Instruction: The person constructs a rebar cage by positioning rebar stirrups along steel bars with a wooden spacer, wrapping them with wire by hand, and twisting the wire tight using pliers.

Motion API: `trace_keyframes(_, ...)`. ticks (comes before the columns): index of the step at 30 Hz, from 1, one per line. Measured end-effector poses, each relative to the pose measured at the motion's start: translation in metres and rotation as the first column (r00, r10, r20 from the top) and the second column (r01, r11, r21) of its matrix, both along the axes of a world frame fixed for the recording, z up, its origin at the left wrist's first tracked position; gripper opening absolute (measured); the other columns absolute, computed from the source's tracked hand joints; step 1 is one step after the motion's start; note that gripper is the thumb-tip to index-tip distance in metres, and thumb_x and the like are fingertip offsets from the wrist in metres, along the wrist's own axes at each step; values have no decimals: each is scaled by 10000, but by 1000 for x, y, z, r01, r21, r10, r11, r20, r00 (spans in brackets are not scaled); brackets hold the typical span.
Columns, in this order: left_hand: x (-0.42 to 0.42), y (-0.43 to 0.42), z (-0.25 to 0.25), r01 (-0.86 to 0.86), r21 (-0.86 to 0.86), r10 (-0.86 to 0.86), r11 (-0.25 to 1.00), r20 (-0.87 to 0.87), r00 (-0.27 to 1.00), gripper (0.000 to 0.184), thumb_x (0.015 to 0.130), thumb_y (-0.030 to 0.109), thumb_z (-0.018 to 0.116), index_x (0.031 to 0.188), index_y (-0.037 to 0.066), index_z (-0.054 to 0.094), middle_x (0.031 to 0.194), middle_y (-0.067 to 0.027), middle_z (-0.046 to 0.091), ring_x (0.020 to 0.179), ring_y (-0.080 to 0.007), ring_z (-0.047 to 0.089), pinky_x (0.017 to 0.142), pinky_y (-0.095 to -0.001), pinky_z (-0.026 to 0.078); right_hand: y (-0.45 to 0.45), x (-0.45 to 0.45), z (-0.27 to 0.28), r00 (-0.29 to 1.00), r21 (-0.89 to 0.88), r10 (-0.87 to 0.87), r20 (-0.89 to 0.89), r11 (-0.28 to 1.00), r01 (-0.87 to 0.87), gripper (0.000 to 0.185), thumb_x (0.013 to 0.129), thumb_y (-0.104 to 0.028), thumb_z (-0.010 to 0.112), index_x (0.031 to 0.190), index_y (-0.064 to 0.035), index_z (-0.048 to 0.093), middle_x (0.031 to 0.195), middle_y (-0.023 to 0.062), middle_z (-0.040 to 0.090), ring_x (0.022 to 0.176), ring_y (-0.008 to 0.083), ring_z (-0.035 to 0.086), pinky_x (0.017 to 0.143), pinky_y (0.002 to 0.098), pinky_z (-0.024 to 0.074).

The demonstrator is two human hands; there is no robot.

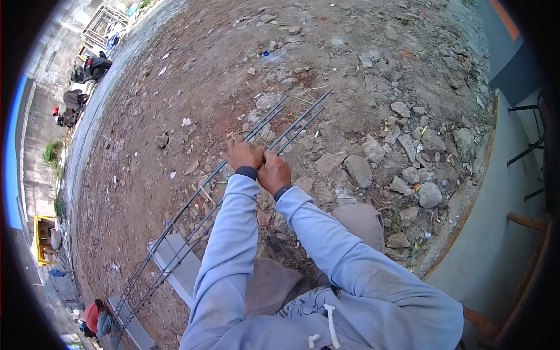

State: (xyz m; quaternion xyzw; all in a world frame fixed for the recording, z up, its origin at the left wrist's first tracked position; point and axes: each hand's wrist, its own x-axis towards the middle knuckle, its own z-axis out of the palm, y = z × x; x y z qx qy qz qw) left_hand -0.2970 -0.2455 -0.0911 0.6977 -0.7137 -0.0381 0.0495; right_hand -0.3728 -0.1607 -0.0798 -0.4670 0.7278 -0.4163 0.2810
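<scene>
A long rebar cage [188, 207] of thin steel bars runs slantwise from the lower left to the middle of the view, tied with stirrups along its lower part. Its bare bar ends [303, 116] stick out past my hands over the ground. My left hand [244, 155] is closed around the bars on the left side. Close against it, my right hand [274, 172] is closed at the right-hand bars, with its fingertips partly hidden. Beneath the cage lie a grey board [178, 265] and, farther down, a second grey board [137, 332].
Rubble stones [430, 195] cover the ground at the right, beside a pale concrete ledge [472, 233]. A person in a red top [92, 318] is near the cage's far end. Motorbikes [96, 67] and a yellow-framed box [44, 240] stand along the left.
</scene>
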Motion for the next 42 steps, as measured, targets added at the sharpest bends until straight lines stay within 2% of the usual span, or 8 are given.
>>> trace_keyframes(7, -6, 2, 26, -30, 138, 29, 990, 9, 1000, 294, 683, 394, 716, 830, 142, 753, 1367, 2, 498, 1283, -290, 403, 1032, -666, 188, -3, -7, 1, 998, 45, 58, 30, 997, -60, 207, 780, -189, 589, 920, -36, 588, 880, 226, 647, 823, 394, 632, 728, 483, 500)
trace_keyframes(12, -6, -7, 29, -4, 214, -26, 977, 134, 991, 368, 714, 366, 678, 954, 90, 717, 1265, -76, 577, 1243, -308, 455, 1057, -654, 148, 7, -8, 9, 995, 148, 50, -83, 988, -38, 239, 792, -208, 611, 963, -42, 590, 875, 201, 647, 842, 385, 632, 732, 481, 501)
trace_keyframes(23, -10, 0, 39, 15, 196, -42, 981, 136, 990, 367, 747, 281, 616, 1033, 60, 682, 1219, -137, 597, 1215, -315, 489, 1051, -666, 138, -1, -5, -3, 991, -25, 80, -103, 996, -83, 139, 751, -140, 592, 858, -66, 639, 840, 179, 655, 800, 387, 627, 702, 492, 492)
trace_keyframes(29, 3, -2, 19, -11, 138, 52, 990, -294, 955, 217, 682, 206, 689, 804, 29, 722, 1285, -153, 554, 1160, -304, 540, 984, -437, 381, -1, -6, -5, 993, -43, 90, -70, 995, -93, 197, 748, -145, 588, 922, -61, 629, 825, 194, 655, 807, 371, 635, 720, 477, 498)
trace_keyframes(30, 5, -5, 14, -41, 156, 112, 987, -480, 870, 185, 674, 192, 731, 708, 11, 712, 1299, -186, 533, 1142, -306, 553, 907, -348, 441, 1, -5, -7, 995, -55, 77, -64, 995, -81, 201, 748, -145, 589, 926, -60, 628, 824, 195, 654, 805, 373, 634, 718, 478, 498)
trace_keyframes(33, 11, 1, 6, -23, -31, 5, 999, -493, 870, 211, 703, 211, 741, 731, 4, 714, 1304, -221, 514, 1151, -291, 550, 908, -353, 439, 1, -3, -9, 998, -87, 30, -58, 996, -35, 94, 754, -154, 603, 797, -70, 603, 809, 178, 648, 764, 389, 618, 676, 492, 484)
trace_keyframes(38, 23, 37, 6, 62, -371, -238, 927, -451, 860, 190, 765, 171, 712, 770, -8, 650, 957, -167, 655, 955, -278, 600, 850, -361, 450, 0, -4, -8, 995, -95, 60, -85, 993, -68, 131, 770, -152, 578, 859, -60, 606, 795, 189, 646, 768, 383, 625, 681, 486, 490)
trace_keyframes(42, 18, 64, 16, -44, -253, -133, 966, -640, 757, 132, 785, 137, 690, 839, 18, 672, 881, -109, 671, 858, -240, 626, 779, -339, 475, 4, -2, -8, 993, -82, 75, -91, 993, -83, 112, 793, -164, 546, 815, -66, 594, 783, 193, 644, 761, 384, 627, 671, 486, 495)
